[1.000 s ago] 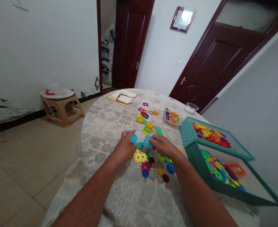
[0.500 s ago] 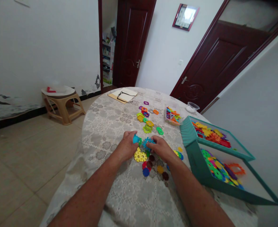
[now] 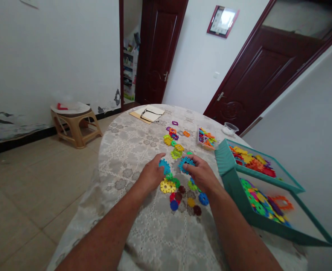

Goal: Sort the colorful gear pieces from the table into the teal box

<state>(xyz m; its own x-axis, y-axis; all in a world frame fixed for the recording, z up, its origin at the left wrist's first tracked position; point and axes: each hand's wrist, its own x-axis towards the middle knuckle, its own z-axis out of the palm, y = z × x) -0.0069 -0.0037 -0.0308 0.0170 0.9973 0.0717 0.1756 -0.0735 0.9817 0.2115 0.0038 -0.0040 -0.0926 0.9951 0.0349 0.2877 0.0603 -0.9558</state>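
Note:
My left hand [image 3: 151, 175] pinches a blue gear-shaped plastic piece [image 3: 164, 165] just above the table. A second blue gear piece [image 3: 185, 164], a short gap to the right, is gripped by my right hand [image 3: 202, 174]. Below and between my hands lies a cluster of flat pieces on the patterned tablecloth [image 3: 132, 150]: a yellow gear [image 3: 167, 186], green, red, dark red and blue ones. Farther back sits another group of loose coloured pieces [image 3: 175, 145].
An open teal case [image 3: 225, 165] full of coloured pieces stands at the right. Behind it are a small clear tray of pieces [image 3: 206, 138] and a clear cup [image 3: 229, 128]. A notebook with glasses [image 3: 150, 113] lies at the far edge. A stool [image 3: 75, 124] stands on the floor, left.
The two blue pieces, close together half a second ago, are now apart. My right hand has moved right and slightly away with its piece; my left hand stayed nearly in place.

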